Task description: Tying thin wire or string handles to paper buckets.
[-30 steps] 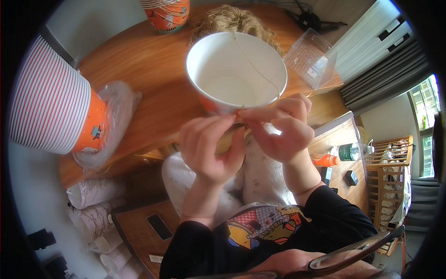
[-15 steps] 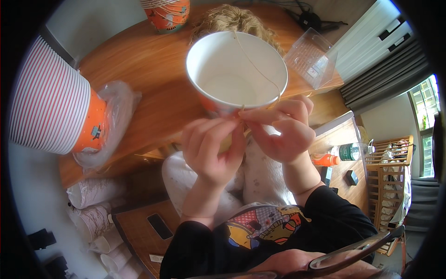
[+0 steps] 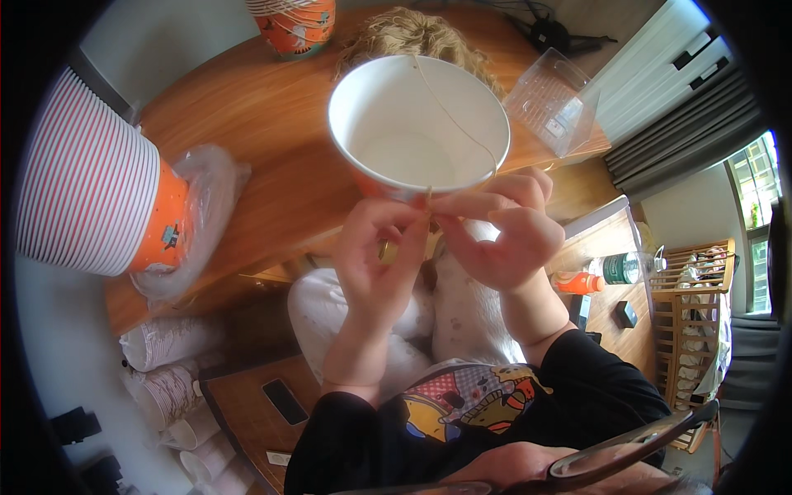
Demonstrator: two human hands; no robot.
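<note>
A large paper bucket [image 3: 373,124], white inside and orange outside, stands near the table's front edge with its mouth tilted toward me. A thin tan cord [image 3: 467,130] runs from the far rim, across the opening and over the right side of the rim, to my right hand. Just below the near rim, my left hand [image 3: 375,256] pinches the cord between thumb and forefinger. My right hand [image 3: 513,231] pinches it right beside, the fingertips of both hands almost touching. Whether a knot lies between them is hidden by the fingers.
A tall stack of orange-and-white buckets [image 3: 99,177] lies at left beside a clear plastic bag [image 3: 210,194]. Behind are a corded bucket stack [image 3: 297,29], a tan cord bundle [image 3: 412,33] and a clear plastic box [image 3: 549,107]. A phone [image 3: 285,402] lies lower left.
My left hand has turned and shifted slightly, its fingers curling into a rounder loop, still pinching at the near rim. My right hand and the bucket have barely moved.
</note>
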